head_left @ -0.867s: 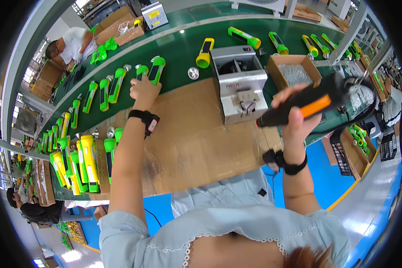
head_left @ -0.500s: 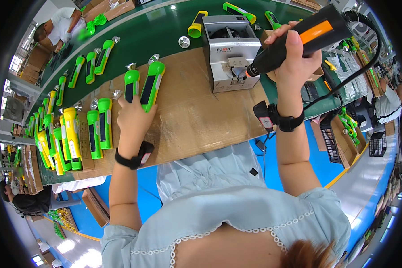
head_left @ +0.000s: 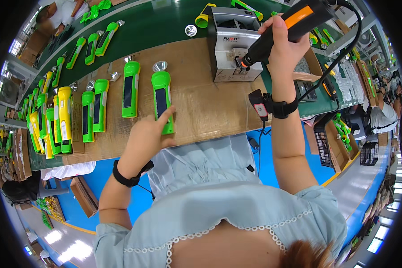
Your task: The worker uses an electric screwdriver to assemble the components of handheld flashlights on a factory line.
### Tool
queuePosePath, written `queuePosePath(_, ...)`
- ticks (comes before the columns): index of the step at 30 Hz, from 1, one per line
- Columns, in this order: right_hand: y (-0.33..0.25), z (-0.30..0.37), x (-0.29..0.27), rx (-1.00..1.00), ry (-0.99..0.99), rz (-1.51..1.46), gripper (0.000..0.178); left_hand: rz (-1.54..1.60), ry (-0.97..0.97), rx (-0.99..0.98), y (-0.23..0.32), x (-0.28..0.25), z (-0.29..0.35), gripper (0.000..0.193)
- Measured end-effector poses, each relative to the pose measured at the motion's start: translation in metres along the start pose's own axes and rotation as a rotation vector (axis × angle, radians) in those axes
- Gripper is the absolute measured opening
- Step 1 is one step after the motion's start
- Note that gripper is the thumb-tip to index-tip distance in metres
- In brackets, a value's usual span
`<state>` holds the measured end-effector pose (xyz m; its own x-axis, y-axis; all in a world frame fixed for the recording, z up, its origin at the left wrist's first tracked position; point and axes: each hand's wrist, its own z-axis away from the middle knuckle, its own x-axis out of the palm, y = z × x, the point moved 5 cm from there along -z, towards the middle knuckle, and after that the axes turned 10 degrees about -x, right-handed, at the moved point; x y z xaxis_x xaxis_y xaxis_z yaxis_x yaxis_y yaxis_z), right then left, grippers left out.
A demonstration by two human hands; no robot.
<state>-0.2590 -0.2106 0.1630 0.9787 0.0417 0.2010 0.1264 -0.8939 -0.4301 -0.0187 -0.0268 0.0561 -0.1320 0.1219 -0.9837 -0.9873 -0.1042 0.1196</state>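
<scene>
My right hand [head_left: 286, 47] is wrapped round a black and orange electric screwdriver [head_left: 277, 38]. Its tip meets the front of a silver screw feeder [head_left: 225, 53]. At the cardboard's near side, my left hand [head_left: 148, 137] has index finger and thumb spread at the lower end of a green flashlight [head_left: 160, 91], the index finger lying on it. That flashlight has a dark panel, and a shiny reflector cup [head_left: 160, 66] sits at its far end. A second green flashlight [head_left: 130, 89] lies to its left, apart from the hand.
Several green and yellow flashlights [head_left: 63, 114] crowd the left end of the cardboard sheet [head_left: 196, 102]. A loose reflector [head_left: 190, 30] lies left of the feeder. The screwdriver's black cable [head_left: 356, 40] loops down on the right. Across the green bench, a person [head_left: 62, 13] sits at the far left.
The two green flashlights beside my left hand now lie further apart and straighter. My left hand has moved right and nearer me. The screwdriver tip stays at the feeder.
</scene>
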Motion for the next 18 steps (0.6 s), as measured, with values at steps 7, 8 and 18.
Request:
queuePosePath(7, -0.009, 0.001, 0.004, 0.15, -0.103, -0.021, 0.024, 0.299, 0.141, 0.332, 0.042, 0.007, 0.004, 0.061)
queuePosePath(8, -0.014, 0.006, 0.004, 0.211, -0.112, -0.058, 0.025, 0.313, 0.334, 0.373, 0.05, 0.0, 0.006, 0.058)
queuePosePath(18, -0.064, 0.074, 0.012, 0.308, -0.004, -0.416, 0.055, 0.194, 0.578, 0.053, 0.07, 0.044, -0.04, 0.053)
